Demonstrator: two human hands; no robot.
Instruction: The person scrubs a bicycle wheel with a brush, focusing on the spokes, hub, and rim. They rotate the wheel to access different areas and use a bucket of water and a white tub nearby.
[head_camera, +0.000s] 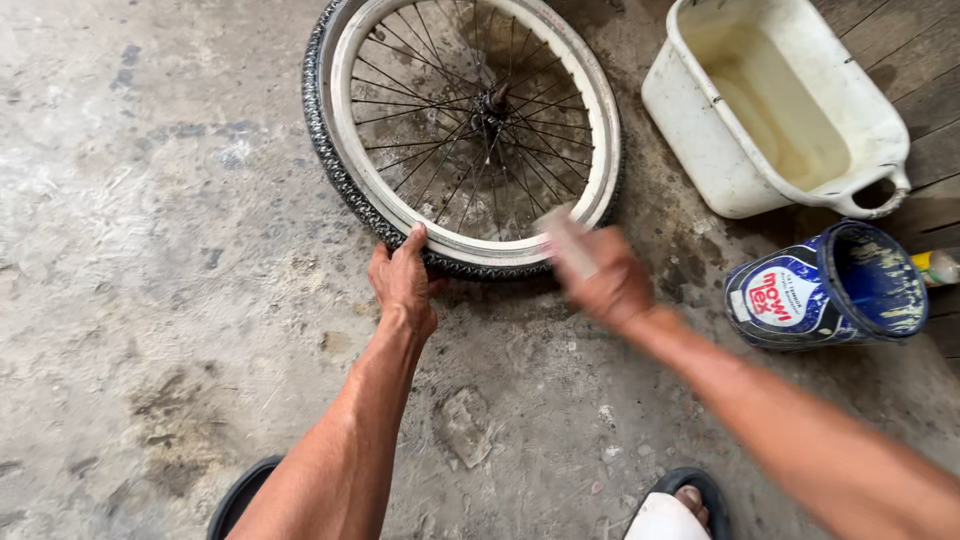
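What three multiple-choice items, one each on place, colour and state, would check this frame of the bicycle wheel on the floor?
1. Where does the left hand rest?
A. On the near edge of the bicycle wheel
B. Inside the white tub
C. On the blue can

2. What colour is the wheel's rim?
A. Red
B. White
C. Green

3. How does the blue can lie?
A. Upright with a lid on
B. Upside down
C. Tipped on its side, open mouth showing

Answers:
1 A, its fingers lie over the tyre and rim at the wheel's near edge.
2 B, the rim is white inside a black tyre.
3 C, the can's open mouth faces sideways beside the white tub.

The right hand is blurred and holds something pale by the rim.
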